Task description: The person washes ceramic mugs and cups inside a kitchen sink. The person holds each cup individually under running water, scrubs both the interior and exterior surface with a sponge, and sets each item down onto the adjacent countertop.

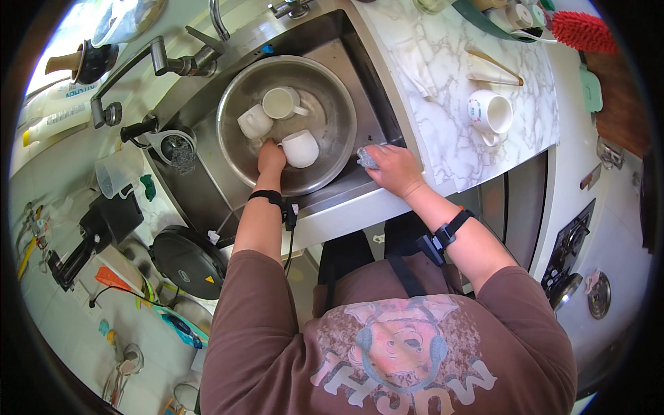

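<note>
A round stainless steel basin (334, 104) stands in the sink with three white mugs inside. My left hand (271, 155) reaches over its near rim and grips the handle of the nearest white mug (302, 149); the fingertips are partly hidden. Behind that one, a second mug (255, 122) lies tilted, and a third mug (280, 102) shows its open top. Outside the basin, by the sink's near right edge, my right hand (395, 168) is closed around a grey scrubbing sponge or cloth (367, 158).
A white patterned mug (490, 114) is on the marble-look counter (441, 140) at right, near wooden tongs (498, 67). Over the sink's left side reaches a jointed faucet (155, 57). A steel wool scrubber (181, 153) hangs from a holder. A black round electric griddle (189, 264) stands at left.
</note>
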Demonstrator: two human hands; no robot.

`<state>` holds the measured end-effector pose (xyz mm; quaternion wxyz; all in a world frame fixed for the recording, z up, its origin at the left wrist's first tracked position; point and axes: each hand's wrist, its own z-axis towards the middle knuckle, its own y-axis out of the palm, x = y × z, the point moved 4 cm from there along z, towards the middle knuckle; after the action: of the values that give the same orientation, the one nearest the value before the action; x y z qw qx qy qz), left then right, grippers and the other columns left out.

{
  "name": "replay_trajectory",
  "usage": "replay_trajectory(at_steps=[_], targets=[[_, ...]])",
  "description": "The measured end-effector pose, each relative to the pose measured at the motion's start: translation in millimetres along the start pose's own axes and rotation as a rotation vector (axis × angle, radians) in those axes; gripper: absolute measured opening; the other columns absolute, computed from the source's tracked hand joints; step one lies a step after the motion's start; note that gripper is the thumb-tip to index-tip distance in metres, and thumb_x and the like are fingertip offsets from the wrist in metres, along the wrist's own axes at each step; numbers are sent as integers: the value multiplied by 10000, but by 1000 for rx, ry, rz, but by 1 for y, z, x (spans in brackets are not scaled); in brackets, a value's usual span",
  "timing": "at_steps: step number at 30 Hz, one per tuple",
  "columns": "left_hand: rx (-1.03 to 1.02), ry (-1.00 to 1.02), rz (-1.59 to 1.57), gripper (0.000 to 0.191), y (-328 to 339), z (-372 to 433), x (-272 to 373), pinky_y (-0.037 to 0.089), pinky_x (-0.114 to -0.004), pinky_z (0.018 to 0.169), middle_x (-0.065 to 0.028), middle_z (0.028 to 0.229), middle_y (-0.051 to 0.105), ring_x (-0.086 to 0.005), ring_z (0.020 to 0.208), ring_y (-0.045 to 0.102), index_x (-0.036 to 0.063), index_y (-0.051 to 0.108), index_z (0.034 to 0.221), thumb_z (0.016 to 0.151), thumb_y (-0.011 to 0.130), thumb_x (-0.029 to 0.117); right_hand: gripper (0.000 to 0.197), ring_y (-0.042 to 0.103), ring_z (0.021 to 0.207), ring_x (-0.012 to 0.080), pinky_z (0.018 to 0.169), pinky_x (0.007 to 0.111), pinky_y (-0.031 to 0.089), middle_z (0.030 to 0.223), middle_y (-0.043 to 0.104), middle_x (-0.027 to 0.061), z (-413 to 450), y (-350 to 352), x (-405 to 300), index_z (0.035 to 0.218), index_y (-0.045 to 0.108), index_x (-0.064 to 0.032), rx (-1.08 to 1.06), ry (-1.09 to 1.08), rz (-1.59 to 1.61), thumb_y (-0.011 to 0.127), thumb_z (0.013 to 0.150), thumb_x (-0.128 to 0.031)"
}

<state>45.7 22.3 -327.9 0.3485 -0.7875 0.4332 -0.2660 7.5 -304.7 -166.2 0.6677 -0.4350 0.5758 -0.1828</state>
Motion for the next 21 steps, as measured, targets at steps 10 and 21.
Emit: replay_trajectory(at_steps=[10, 21], targets=[[170, 18, -162, 213, -30, -44, 24, 531, -436, 784, -154, 976, 719, -324, 904, 690, 37, 698, 994, 860, 617, 181, 316, 662, 831, 284, 728, 384, 535, 881, 683, 86, 1, -4, -6, 986, 600, -95, -8, -8, -16, 740, 726, -206], [-24, 812, -46, 149, -43, -126, 96, 525, -392, 759, -123, 852, 701, -301, 844, 661, 49, 705, 902, 817, 651, 159, 359, 665, 850, 285, 737, 390, 540, 918, 692, 98, -1, 0, -2, 1029, 619, -78, -44, 0, -14, 749, 712, -187]])
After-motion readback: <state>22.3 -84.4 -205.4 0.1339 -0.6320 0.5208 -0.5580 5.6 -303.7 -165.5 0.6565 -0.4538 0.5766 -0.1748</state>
